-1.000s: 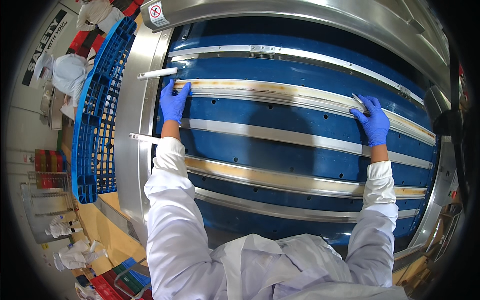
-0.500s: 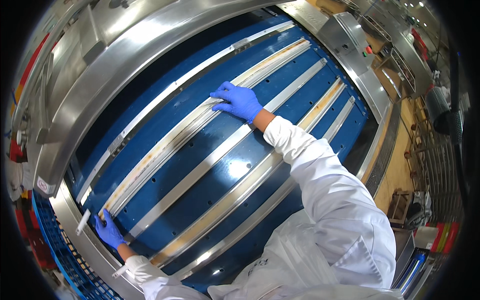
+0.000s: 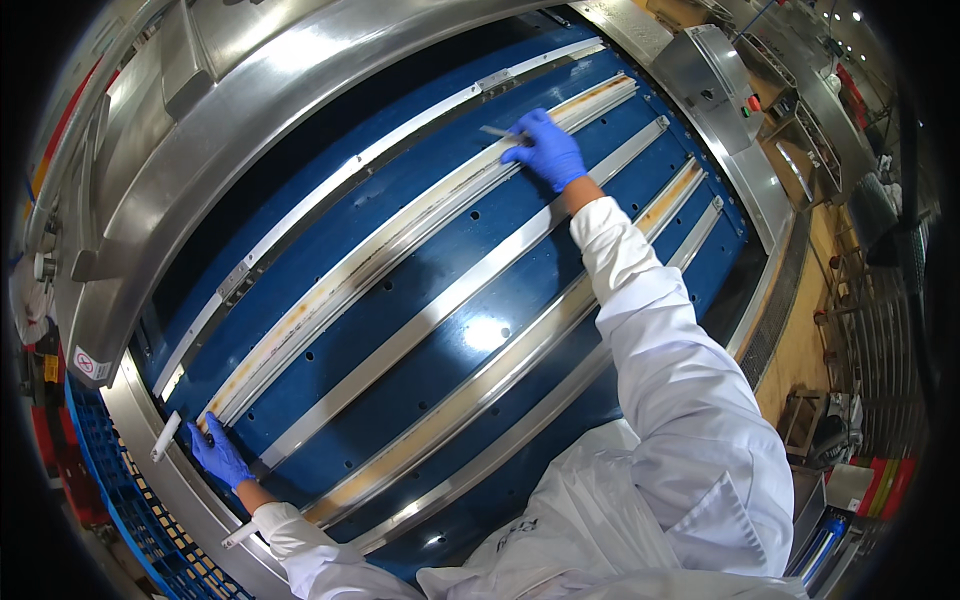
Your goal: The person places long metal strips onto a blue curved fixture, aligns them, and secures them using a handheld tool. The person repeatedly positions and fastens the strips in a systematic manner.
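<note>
A large blue machine bed (image 3: 430, 330) crossed by several long steel rails (image 3: 450, 300) fills the view. My right hand (image 3: 545, 150), in a blue glove, rests on the stained upper rail (image 3: 400, 245) near its far end and pinches a thin pale strip (image 3: 495, 131) there. My left hand (image 3: 218, 455), also gloved in blue, presses on the same rail's near end at the lower left, fingers bent over its edge. Both arms wear white coat sleeves.
A curved stainless frame (image 3: 240, 110) rings the bed. A blue plastic grid (image 3: 140, 530) hangs at the lower left beside a short white tube (image 3: 165, 436). A steel control box with a red button (image 3: 715, 75) and metal racks (image 3: 880, 330) stand to the right.
The view has swung and tilted, so the rails now run diagonally. My right hand has slid farther along the stained rail toward its far end; my left hand stays at the near end.
</note>
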Demonstrator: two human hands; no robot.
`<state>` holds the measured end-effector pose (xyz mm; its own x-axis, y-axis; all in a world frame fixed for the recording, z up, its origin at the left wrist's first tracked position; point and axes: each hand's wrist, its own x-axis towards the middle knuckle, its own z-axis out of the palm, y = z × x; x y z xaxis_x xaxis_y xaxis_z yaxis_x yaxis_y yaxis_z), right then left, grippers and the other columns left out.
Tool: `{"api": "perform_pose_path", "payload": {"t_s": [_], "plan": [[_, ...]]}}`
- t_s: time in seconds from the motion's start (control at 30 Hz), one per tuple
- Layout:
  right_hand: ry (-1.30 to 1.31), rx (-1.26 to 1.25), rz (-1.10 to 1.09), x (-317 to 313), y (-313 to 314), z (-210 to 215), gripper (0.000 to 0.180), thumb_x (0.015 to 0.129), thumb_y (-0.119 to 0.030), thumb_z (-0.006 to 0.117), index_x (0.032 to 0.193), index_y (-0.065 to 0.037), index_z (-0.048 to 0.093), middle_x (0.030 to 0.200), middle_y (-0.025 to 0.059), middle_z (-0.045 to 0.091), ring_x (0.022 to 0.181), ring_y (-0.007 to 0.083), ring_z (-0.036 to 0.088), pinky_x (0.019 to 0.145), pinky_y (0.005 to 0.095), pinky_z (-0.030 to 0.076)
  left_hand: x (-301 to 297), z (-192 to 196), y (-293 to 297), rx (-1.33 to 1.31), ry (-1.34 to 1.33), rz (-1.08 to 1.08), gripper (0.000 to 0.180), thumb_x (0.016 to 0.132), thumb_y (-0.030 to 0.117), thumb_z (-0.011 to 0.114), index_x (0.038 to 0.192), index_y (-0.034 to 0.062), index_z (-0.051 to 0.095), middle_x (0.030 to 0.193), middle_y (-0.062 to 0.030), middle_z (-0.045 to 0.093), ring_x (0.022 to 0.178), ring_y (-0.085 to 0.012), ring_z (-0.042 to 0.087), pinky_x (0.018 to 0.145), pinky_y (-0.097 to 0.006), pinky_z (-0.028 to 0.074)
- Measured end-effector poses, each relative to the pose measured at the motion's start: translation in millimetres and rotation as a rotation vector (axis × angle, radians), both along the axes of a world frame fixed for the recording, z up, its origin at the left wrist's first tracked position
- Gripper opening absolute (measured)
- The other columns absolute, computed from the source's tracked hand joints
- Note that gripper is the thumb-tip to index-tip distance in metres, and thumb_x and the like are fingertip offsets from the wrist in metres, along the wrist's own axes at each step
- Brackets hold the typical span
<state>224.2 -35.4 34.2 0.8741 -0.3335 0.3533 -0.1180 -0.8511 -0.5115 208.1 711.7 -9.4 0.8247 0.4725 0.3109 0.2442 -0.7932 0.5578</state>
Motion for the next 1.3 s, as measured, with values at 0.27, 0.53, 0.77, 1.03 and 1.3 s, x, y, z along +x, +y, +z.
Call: {"api": "perform_pose_path", "payload": {"t_s": [0.27, 0.53, 0.77, 1.03, 1.3], "plan": [[-0.006, 0.207, -0.527, -6.2, -113.9, -23.3, 0.113, 0.060, -0.061, 0.084, 0.145, -0.001, 0.041, 0.149, 0.0204, 0.034, 0.130, 0.0352, 0.049, 0.108, 0.0387, 0.042, 4.2, -18.0, -2.1, 0.094, -0.058, -0.027, 0.071, 0.096, 0.045, 0.060, 0.142, -0.0068, 0.043, 0.144, -0.0274, 0.044, 0.131, -0.0340, 0.047, 0.110, -0.038, 0.038], [0.101, 0.095, -0.441, -2.5, -126.4, -12.7, 0.113, 0.059, -0.064, 0.083, 0.144, -0.001, 0.044, 0.150, 0.0220, 0.037, 0.134, 0.0337, 0.046, 0.110, 0.0378, 0.040, -0.7, -4.9, -9.8, 0.261, 0.052, 0.073, 0.071, 0.098, 0.050, 0.051, 0.141, -0.0061, 0.044, 0.141, -0.0303, 0.046, 0.130, -0.0395, 0.047, 0.108, -0.042, 0.039], [-0.037, 0.217, -0.515, -0.4, -184.6, -31.7, 0.115, 0.061, -0.050, 0.090, 0.140, 0.015, 0.038, 0.143, 0.0284, 0.046, 0.127, 0.0356, 0.053, 0.107, 0.0375, 0.043, 5.8, -0.8, -39.3, 0.360, 0.052, 0.087, 0.071, 0.099, 0.055, 0.045, 0.141, -0.0028, 0.046, 0.138, -0.0283, 0.050, 0.128, -0.0404, 0.048, 0.108, -0.044, 0.038], [-0.051, 0.191, -0.452, 1.9, -161.8, -10.4, 0.109, 0.061, -0.058, 0.086, 0.135, 0.012, 0.047, 0.131, 0.0278, 0.057, 0.120, 0.0335, 0.058, 0.103, 0.0363, 0.044, -0.4, -11.3, -22.3, 0.420, -0.015, 0.200, 0.067, 0.100, 0.058, 0.040, 0.145, 0.0085, 0.045, 0.140, -0.0204, 0.050, 0.130, -0.0370, 0.046, 0.109, -0.045, 0.037], [-0.471, 0.178, -0.579, -8.9, -345.5, -56.1, 0.062, 0.089, -0.039, 0.072, 0.134, 0.001, 0.055, 0.110, 0.0151, 0.069, 0.093, 0.0214, 0.065, 0.088, 0.0318, 0.050, 19.1, -30.2, -44.3, 0.288, 0.018, 0.178, 0.068, 0.098, 0.058, 0.040, 0.148, 0.0104, 0.042, 0.144, -0.0197, 0.048, 0.131, -0.0363, 0.046, 0.111, -0.044, 0.033]]}}
